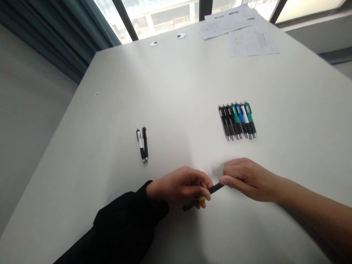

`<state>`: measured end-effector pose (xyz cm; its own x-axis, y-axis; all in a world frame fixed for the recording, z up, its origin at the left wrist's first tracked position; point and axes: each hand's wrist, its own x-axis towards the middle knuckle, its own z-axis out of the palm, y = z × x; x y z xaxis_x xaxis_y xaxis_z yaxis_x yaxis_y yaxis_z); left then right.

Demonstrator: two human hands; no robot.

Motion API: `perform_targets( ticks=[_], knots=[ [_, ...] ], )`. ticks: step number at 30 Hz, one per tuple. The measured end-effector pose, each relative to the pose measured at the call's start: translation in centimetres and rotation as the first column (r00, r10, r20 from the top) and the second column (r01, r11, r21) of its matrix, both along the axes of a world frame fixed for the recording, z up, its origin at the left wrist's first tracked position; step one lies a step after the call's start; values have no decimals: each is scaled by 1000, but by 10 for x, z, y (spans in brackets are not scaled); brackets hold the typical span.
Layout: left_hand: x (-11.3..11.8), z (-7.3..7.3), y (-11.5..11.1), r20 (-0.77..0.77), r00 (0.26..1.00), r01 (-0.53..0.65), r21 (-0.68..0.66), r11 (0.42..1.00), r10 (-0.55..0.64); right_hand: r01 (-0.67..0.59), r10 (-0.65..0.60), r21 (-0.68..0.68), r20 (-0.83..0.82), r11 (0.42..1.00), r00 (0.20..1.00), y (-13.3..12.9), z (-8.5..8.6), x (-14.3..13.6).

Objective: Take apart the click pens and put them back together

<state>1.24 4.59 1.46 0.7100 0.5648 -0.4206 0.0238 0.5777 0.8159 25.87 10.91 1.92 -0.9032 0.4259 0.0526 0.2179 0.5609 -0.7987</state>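
Near the table's front, my left hand is closed around a black and yellow pen, whose clip end sticks out below the fingers. The fingers of my right hand pinch the dark grip end of the same pen, and its tip is hidden by them. Beyond my right hand lies a row of several pens side by side, with black, green, blue and white barrels. To the left, a white and black pen and a black pen lie close together.
The pens lie on a white table. Sheets of paper are at its far right, by the window. Two round white-rimmed fittings sit along the far edge. A dark blue curtain hangs at the upper left.
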Motion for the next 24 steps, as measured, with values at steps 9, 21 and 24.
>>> perform_targets(
  ticks=[9, 21, 24],
  knots=[
    [2, 0, 0, -21, 1000, -17, 29, 999, 17, -20, 15, 78, 59, 997, 998, -3, 2, -3],
    [3, 2, 0, 3, 995, -98, -9, 995, 98, 22, -22, -57, 5, 998, 1000, 1, 3, 0],
    [6, 3, -1, 6, 993, -118, -14, 993, 118, -2, 3, -39, 17, 999, 1000, 2, 5, 0]
  ],
)
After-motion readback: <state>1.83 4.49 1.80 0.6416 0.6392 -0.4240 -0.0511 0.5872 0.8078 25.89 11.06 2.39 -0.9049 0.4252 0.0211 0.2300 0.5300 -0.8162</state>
